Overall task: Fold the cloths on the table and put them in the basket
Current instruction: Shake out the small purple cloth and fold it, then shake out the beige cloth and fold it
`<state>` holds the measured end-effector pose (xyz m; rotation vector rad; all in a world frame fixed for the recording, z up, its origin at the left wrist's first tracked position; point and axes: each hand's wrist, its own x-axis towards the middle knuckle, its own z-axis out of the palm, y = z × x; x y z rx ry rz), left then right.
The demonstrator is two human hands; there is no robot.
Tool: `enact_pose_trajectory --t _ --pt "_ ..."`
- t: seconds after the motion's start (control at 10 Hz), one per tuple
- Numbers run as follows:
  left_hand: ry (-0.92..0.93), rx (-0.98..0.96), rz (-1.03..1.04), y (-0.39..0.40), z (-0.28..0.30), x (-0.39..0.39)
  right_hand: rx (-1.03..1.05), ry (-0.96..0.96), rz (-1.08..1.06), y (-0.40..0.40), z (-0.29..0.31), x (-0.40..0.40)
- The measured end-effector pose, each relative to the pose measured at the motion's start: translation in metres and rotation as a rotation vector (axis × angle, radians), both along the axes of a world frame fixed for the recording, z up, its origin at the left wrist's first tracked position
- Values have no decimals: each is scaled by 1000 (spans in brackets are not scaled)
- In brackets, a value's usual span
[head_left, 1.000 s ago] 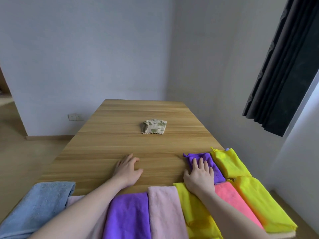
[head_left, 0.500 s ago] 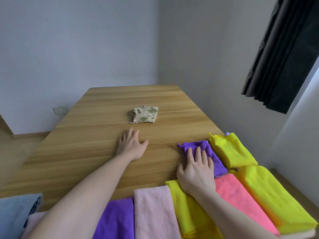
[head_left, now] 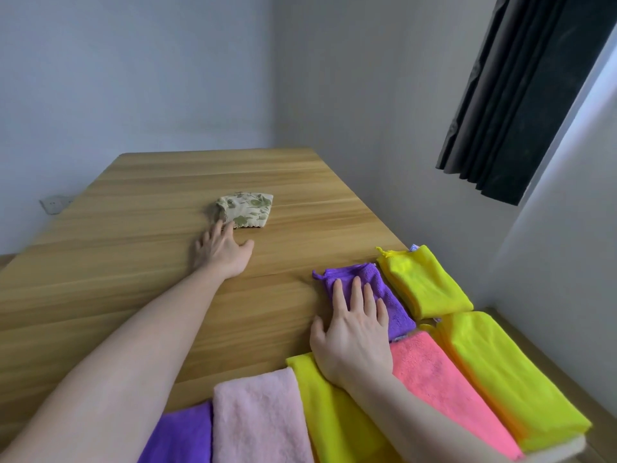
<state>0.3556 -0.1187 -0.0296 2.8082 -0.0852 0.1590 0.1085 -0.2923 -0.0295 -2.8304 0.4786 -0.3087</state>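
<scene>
A small folded beige cloth with a green leaf print point(head_left: 248, 208) lies mid-table. My left hand point(head_left: 222, 250) stretches forward, fingers straight, its tips touching the near edge of that cloth. My right hand point(head_left: 354, 332) rests flat on a folded purple cloth point(head_left: 370, 289) at the right. Around it lie folded cloths: a small yellow one point(head_left: 424, 282), a large yellow one point(head_left: 507, 375), a coral pink one point(head_left: 447, 389), another yellow one point(head_left: 334, 412), a pale pink one point(head_left: 260, 422) and a second purple one point(head_left: 180, 439). No basket is in view.
The wooden table point(head_left: 133, 262) runs away to a grey wall, with a wall close along its right side. A dark curtain point(head_left: 527, 95) hangs at the upper right. A wall socket point(head_left: 53, 203) sits at the left.
My left hand has slid forward across the table until its fingertips reach the leaf-print cloth. My right hand stays on the purple cloth. The view has shifted forward and to the right.
</scene>
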Motion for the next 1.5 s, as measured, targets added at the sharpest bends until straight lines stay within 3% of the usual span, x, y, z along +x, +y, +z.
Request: enact_pose_trajectory --t 0.3,0.5,0.8,0.9,1.1,1.3,1.5 --pt "28 -54 -17 3 2 -3 2 24 2 2 5 -3" --pt "59 43 -28 1 2 0 14 9 -3 2 4 -2" --pt "67 7 -25 2 7 -5 14 5 -6 2 5 -2" --pt "117 98 -18 -1 6 -1 12 3 -8 2 4 -1" --pt "41 90 -19 -1 4 -7 19 8 -7 2 4 -2" --pt "27 55 -86 2 5 -30 21 13 -10 3 3 -3" --pt "55 231 -315 14 20 -92 16 18 -12 1 6 -3"
